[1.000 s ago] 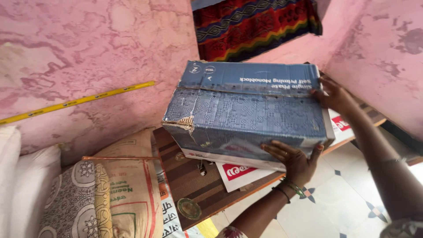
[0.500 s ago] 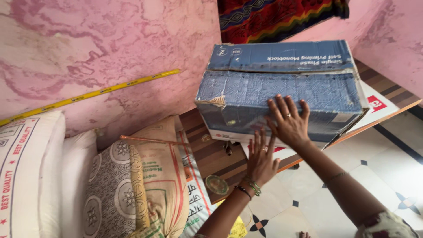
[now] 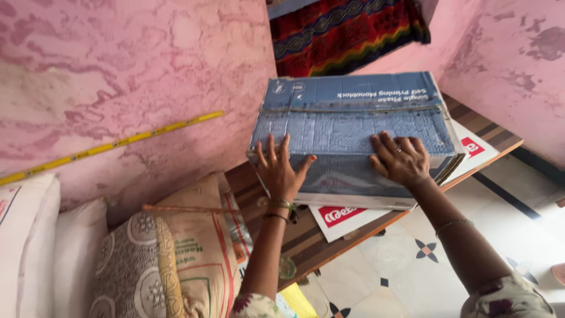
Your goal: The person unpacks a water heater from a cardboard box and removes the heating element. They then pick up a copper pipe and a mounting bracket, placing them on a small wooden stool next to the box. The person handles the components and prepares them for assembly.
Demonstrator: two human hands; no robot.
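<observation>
Pressing flat against the near face of a blue cardboard box, the left hand and the right hand are both lying with fingers spread apart, gripping nothing. The box is sitting on white sheets of paper on a wooden bench, close to the pink wall. At nine o'clock from the box, a yellow measuring tape is running along the wall; at seven o'clock, stuffed sacks are leaning against the bench.
</observation>
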